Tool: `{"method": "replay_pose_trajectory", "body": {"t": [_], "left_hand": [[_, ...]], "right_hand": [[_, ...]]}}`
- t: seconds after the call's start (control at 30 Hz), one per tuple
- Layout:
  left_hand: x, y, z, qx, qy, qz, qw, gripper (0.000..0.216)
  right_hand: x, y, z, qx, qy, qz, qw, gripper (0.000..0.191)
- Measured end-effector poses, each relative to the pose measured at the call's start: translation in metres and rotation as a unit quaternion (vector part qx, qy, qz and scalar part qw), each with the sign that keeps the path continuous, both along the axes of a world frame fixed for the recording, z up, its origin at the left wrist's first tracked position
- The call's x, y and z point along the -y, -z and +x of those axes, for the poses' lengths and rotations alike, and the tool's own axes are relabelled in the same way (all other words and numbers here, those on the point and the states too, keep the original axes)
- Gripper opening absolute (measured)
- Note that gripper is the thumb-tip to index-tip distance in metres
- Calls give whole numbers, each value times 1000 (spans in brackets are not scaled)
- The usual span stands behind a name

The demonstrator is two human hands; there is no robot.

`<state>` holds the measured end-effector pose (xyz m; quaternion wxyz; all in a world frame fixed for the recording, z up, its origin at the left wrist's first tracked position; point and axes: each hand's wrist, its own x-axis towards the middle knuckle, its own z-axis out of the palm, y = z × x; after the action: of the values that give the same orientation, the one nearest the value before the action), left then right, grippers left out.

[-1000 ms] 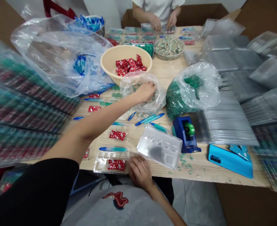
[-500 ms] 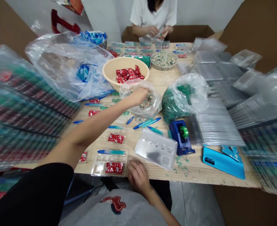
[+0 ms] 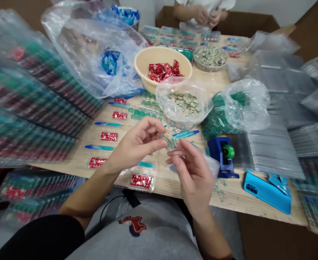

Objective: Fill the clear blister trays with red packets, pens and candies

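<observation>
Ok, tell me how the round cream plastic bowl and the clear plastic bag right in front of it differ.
The bowl is opaque and stiff-sided; the bag is see-through and crumpled. The bowl holds red white-flecked packets; the bag holds small green-and-tan pieces. Both are open on top.

And here they are, right in the middle: a little cluster of small patterned pieces (image 3: pixel 170 141), turquoise-green and peachy tan, caught between the fingertips of the left hand (image 3: pixel 160 135) and the right hand (image 3: pixel 175 151). They're up off the table, tilted on a slant, the left thumb against one end, right fingers at the other. How many there are, blurred and part-covered as they are, can't be told. Just beyond sits the open clear bag (image 3: pixel 165 106), holding more in matching colours.
</observation>
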<state>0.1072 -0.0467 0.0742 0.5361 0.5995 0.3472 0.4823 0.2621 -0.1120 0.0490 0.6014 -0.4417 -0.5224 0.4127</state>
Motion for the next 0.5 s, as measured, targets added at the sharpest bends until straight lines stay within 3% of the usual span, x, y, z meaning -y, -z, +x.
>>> {"method": "replay_pose_trajectory", "body": {"t": [0.1, 0.27, 0.5], "left_hand": [[18, 6, -8, -3, -43, -12, 999, 23], [33, 20, -21, -19, -114, 44, 992, 10], [44, 32, -27, -59, -184, 93, 977, 20]], "right_hand": [[-5, -2, -14, -20, -16, -25, 999, 38], [-5, -4, -31, -43, -23, -57, 997, 25], [-7, 1, -38, 6, -61, -43, 997, 10]]}}
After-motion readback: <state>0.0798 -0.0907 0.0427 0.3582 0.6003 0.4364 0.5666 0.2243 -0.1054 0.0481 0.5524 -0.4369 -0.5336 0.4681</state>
